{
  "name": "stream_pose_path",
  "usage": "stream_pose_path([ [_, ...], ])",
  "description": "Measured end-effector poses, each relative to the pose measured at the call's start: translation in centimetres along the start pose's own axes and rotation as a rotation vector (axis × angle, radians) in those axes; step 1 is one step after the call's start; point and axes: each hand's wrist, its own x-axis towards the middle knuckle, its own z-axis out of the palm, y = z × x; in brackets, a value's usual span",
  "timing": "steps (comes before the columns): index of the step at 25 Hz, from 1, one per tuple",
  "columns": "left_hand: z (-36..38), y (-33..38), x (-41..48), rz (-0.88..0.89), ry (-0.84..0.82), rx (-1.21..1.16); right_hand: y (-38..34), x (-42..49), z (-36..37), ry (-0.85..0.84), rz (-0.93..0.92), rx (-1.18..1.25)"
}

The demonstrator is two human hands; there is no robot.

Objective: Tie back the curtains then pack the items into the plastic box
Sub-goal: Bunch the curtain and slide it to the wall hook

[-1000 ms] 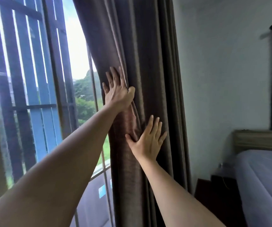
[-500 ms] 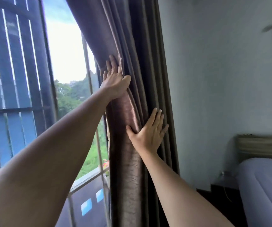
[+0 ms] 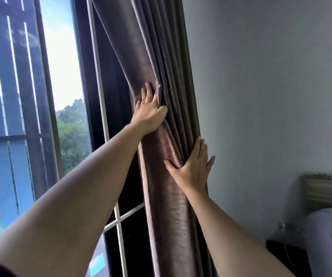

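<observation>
The right hand (image 3: 193,168) lies flat on the right side of the gathered brown curtain (image 3: 169,212), fingers (image 3: 200,150) straight and close together, thumb spread onto the bunched folds. Higher and farther off, the left hand (image 3: 149,112) presses the same bundle from the window side, fingers straight, gripping nothing. The curtain hangs bunched between the window (image 3: 65,66) and the pale wall (image 3: 261,96), with a bed (image 3: 329,236) at lower right.

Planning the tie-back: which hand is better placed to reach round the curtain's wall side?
Probably the right hand: it lies at the wall-side curtain edge; the left hand presses folds higher.
</observation>
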Motion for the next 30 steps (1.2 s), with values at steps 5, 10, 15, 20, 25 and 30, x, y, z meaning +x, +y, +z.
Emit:
stream_pose_path([
  [5,2.3,-0.5,-2.1,0.068,0.167,-0.126,0.2,-1.1,-1.2,-0.037,-0.043,0.087],
  [10,2.4,-1.3,-1.7,0.144,0.118,-0.038,0.0,-1.2,-0.5,-0.062,-0.019,0.044],
  [15,4.6,-1.2,1.7,0.135,0.063,-0.020,2.4,3.3,1.5,-0.091,0.016,0.045],
  [20,9.0,-0.1,7.0,0.118,0.048,-0.013,7.1,8.4,4.5,-0.112,0.022,0.145],
  [25,14.6,1.0,12.7,0.034,-0.002,-0.033,13.0,13.6,7.9,-0.151,0.028,0.297],
  [30,18.0,2.9,15.4,-0.057,-0.028,-0.022,16.3,16.2,9.3,-0.248,0.040,0.453],
])
